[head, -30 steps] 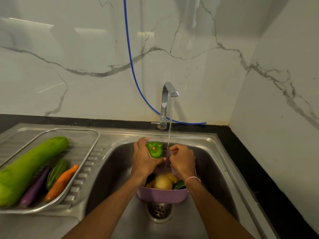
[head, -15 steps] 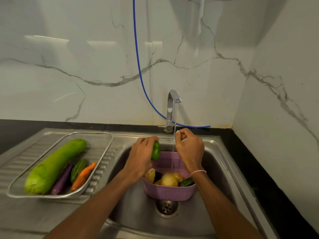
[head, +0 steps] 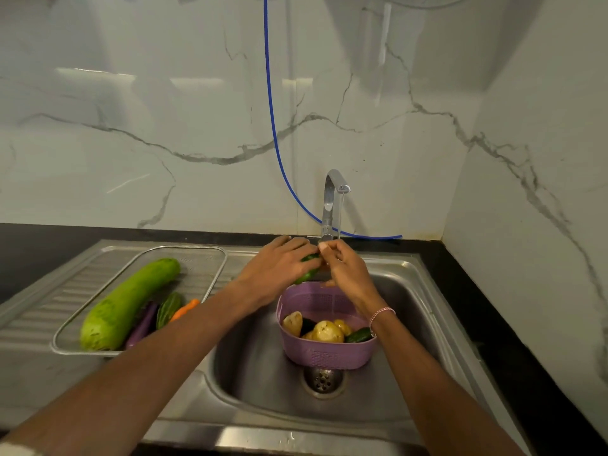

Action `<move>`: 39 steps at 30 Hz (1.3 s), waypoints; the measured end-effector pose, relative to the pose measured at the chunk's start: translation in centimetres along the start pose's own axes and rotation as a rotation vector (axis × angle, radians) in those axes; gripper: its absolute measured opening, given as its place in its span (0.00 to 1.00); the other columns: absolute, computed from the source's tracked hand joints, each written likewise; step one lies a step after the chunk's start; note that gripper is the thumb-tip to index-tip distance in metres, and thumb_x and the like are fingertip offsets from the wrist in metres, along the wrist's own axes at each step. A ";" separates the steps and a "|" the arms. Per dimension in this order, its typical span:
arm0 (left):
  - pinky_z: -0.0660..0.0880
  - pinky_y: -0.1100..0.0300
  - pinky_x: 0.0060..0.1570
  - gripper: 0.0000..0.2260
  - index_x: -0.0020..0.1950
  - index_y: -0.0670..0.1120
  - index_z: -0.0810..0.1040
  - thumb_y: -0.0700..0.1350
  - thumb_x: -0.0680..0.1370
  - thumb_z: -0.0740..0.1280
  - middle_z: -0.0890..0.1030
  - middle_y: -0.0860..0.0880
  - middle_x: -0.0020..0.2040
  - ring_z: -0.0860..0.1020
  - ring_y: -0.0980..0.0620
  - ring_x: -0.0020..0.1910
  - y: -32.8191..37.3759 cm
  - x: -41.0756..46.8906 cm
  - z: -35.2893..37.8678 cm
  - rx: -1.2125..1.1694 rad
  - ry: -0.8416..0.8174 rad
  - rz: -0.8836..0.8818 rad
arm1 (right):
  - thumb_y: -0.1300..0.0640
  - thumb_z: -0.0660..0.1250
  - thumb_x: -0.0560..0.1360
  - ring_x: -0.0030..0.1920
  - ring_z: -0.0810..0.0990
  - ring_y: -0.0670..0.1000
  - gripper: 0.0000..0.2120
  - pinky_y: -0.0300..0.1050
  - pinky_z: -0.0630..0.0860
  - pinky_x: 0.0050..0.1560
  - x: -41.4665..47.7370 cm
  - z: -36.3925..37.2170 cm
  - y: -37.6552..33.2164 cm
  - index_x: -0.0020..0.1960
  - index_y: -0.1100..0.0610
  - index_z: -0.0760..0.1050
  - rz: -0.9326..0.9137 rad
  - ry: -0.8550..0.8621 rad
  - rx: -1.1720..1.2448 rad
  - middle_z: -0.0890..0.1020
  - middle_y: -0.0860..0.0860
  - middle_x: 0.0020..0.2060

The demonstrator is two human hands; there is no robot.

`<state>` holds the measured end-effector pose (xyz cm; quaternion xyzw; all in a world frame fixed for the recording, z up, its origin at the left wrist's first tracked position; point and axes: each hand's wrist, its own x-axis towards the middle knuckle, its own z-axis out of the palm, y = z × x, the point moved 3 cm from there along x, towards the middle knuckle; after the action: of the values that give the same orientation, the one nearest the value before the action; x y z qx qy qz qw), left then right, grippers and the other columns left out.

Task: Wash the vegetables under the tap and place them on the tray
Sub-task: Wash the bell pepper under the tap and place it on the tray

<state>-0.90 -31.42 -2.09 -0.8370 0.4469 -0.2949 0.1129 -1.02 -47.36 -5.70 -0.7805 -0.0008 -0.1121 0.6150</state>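
Green pepper (head: 306,274) gripped by curled left hand (head: 279,268); right hand (head: 345,274) curled against it, grip cannot be told. To be rotated under tap (head: 330,199) stream.

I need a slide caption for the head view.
Left hand holds a green pepper at the tap, right hand beside it, above a purple basket.

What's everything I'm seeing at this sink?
tap: 1, chrome, behind sink
hose: 1, blue, on wall
sink: 1, steel
basket: 1, purple, in sink
potatoes: several, yellow, in basket
cucumber: 1, dark green, in basket
tray: 1, steel mesh, left of sink
gourd: 1, light green, in tray
aubergine: 1, purple, in tray
small gourd: 1, dark green, in tray
carrot: 1, orange, in tray
pepper: 1, green, held above basket
bracelet: 1, pink, right wrist
left hand: grips pepper
right hand: beside pepper
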 end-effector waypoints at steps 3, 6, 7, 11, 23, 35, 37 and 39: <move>0.74 0.45 0.68 0.26 0.72 0.49 0.75 0.43 0.74 0.76 0.77 0.45 0.70 0.75 0.43 0.70 -0.1 0.3 -0.8 -0.010 0.007 -0.014 | 0.45 0.63 0.84 0.58 0.83 0.50 0.14 0.47 0.87 0.47 -0.3 -0.3 -0.6 0.64 0.52 0.77 0.023 -0.030 0.056 0.83 0.52 0.59; 0.75 0.47 0.66 0.34 0.76 0.51 0.70 0.51 0.71 0.79 0.76 0.47 0.72 0.74 0.44 0.70 -0.7 0.2 -1.5 -0.196 -0.014 -0.210 | 0.44 0.63 0.84 0.61 0.83 0.52 0.15 0.53 0.86 0.53 -0.4 -0.5 -1.0 0.65 0.50 0.77 0.048 -0.069 0.075 0.82 0.52 0.62; 0.76 0.48 0.64 0.37 0.76 0.52 0.69 0.54 0.70 0.79 0.76 0.49 0.72 0.75 0.45 0.68 -0.9 -0.1 -1.6 -0.255 -0.022 -0.299 | 0.43 0.63 0.84 0.62 0.83 0.53 0.15 0.54 0.86 0.54 -0.5 -0.5 -1.2 0.66 0.49 0.77 0.047 -0.090 0.072 0.81 0.52 0.64; 0.79 0.47 0.60 0.47 0.77 0.57 0.63 0.64 0.63 0.81 0.80 0.49 0.68 0.79 0.45 0.64 -1.5 -1.7 -1.3 -0.542 -0.071 -0.622 | 0.46 0.71 0.80 0.64 0.80 0.51 0.17 0.51 0.86 0.52 -0.9 -0.2 -2.1 0.68 0.46 0.78 -0.002 -0.231 0.023 0.79 0.49 0.64; 0.79 0.52 0.59 0.37 0.70 0.52 0.72 0.55 0.65 0.83 0.82 0.50 0.62 0.82 0.50 0.57 -7.7 -9.5 -2.1 -0.879 0.258 -0.965 | 0.50 0.77 0.77 0.57 0.82 0.52 0.21 0.49 0.83 0.59 1.3 9.6 -10.3 0.69 0.50 0.80 -0.253 -0.271 -0.340 0.82 0.50 0.57; 0.79 0.51 0.59 0.20 0.65 0.47 0.82 0.45 0.74 0.78 0.85 0.48 0.57 0.83 0.48 0.56 -13.8 -18.5 0.1 -0.871 0.099 -1.161 | 0.51 0.68 0.83 0.60 0.81 0.58 0.16 0.47 0.76 0.59 6.4 23.9 -10.3 0.66 0.59 0.82 -0.239 -0.464 -0.698 0.84 0.58 0.61; 0.78 0.52 0.58 0.15 0.62 0.46 0.83 0.43 0.76 0.76 0.86 0.46 0.55 0.83 0.46 0.55 -13.5 -18.3 1.5 -0.834 -0.004 -1.142 | 0.52 0.68 0.83 0.60 0.82 0.59 0.16 0.51 0.78 0.63 7.0 24.7 -8.9 0.65 0.60 0.83 -0.218 -0.482 -0.775 0.84 0.59 0.60; 0.77 0.55 0.54 0.12 0.60 0.46 0.84 0.45 0.77 0.74 0.86 0.45 0.53 0.83 0.44 0.55 -13.3 -18.1 2.7 -0.785 -0.118 -1.146 | 0.52 0.70 0.82 0.57 0.83 0.58 0.15 0.53 0.80 0.63 7.1 25.3 -7.6 0.62 0.60 0.84 -0.202 -0.485 -0.828 0.86 0.58 0.58</move>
<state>2.01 -9.22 -5.32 -0.9344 0.0016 -0.0786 -0.3474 9.22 -22.18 -2.74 -0.9591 -0.1752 0.0229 0.2213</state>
